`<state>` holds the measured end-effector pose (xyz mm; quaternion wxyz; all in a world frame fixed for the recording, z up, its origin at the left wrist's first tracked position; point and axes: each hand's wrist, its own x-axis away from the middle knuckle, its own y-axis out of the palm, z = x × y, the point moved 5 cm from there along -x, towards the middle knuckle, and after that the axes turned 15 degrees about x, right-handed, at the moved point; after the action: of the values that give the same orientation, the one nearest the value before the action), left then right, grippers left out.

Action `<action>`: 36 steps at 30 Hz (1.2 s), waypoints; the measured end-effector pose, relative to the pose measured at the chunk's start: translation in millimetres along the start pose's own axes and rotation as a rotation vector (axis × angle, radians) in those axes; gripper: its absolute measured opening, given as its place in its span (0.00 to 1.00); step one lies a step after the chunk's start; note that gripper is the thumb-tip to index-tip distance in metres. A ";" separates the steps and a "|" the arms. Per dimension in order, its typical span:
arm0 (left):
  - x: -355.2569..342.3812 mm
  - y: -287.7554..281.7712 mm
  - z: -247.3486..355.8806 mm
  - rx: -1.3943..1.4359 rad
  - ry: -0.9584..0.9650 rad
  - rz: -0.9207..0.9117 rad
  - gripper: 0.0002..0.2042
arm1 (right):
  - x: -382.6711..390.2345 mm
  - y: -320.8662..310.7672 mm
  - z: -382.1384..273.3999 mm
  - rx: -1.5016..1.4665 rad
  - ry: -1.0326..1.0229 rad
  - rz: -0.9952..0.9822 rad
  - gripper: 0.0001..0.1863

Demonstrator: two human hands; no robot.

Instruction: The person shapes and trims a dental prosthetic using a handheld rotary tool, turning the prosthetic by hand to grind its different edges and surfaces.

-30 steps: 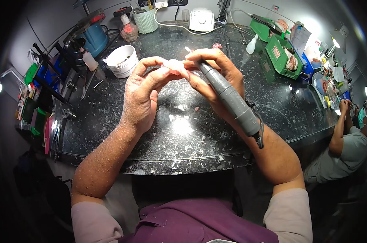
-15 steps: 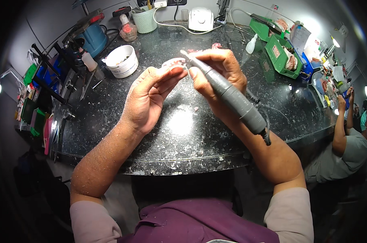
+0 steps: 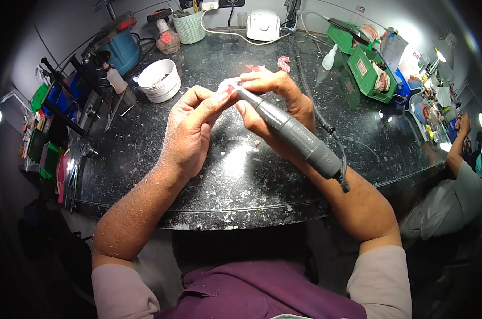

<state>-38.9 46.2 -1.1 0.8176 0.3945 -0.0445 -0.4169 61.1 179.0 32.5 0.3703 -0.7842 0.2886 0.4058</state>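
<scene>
Between the thumb and fingers of my left hand (image 3: 190,127) is a pink and white denture (image 3: 229,86), partly covered by the fingertips. My right hand (image 3: 283,101) is closed around a dark grey rotary handpiece (image 3: 294,134), which slants from the denture down to the right. The tip of the handpiece is right at the denture; whether the bur touches it I cannot tell. A black cord (image 3: 343,159) runs from the handpiece's rear end. Beyond my right fingers lie two more pink pieces, one of them a curved denture-like piece (image 3: 284,64).
A white tub (image 3: 160,82) stands left of my hands on the speckled black bench (image 3: 241,207). At the right are green boxes (image 3: 366,77) with dental models and a small dropper bottle (image 3: 330,57). A white control unit (image 3: 263,25) sits at the back. Another person's arm (image 3: 459,141) shows far right.
My right hand and the handpiece have moved left, bringing the tip to the denture. My left hand has turned the denture and its fingers have closed in. The other person's arm has shifted.
</scene>
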 end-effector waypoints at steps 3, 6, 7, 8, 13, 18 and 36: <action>-0.5 -2.2 1.2 -0.039 0.038 0.004 0.02 | -2.3 -0.4 -7.4 0.109 -0.171 -0.005 0.17; -0.1 -0.1 3.7 -0.066 0.078 0.007 0.02 | -2.2 -0.2 -4.2 0.074 -0.105 -0.011 0.16; -0.6 -4.2 4.1 -0.085 0.088 0.002 0.02 | -2.6 -1.2 -4.1 0.075 -0.106 -0.011 0.16; -1.0 -6.2 4.5 -0.103 0.098 -0.003 0.02 | -3.0 -2.0 -4.8 0.091 -0.119 -0.007 0.16; 1.0 -1.3 8.1 -0.196 0.110 0.011 0.02 | -3.5 0.2 -5.5 0.071 -0.136 -0.067 0.17; 2.0 2.8 9.1 -0.195 0.107 0.015 0.01 | -1.0 0.2 -2.7 0.055 -0.048 -0.039 0.16; 1.0 3.0 6.7 -0.125 0.081 0.025 0.02 | 0.0 3.7 -5.8 0.075 -0.156 -0.087 0.19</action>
<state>-39.0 42.4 5.3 0.8470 0.3586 0.0100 -0.3922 60.8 172.2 33.6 0.4380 -0.7477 0.2393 0.4380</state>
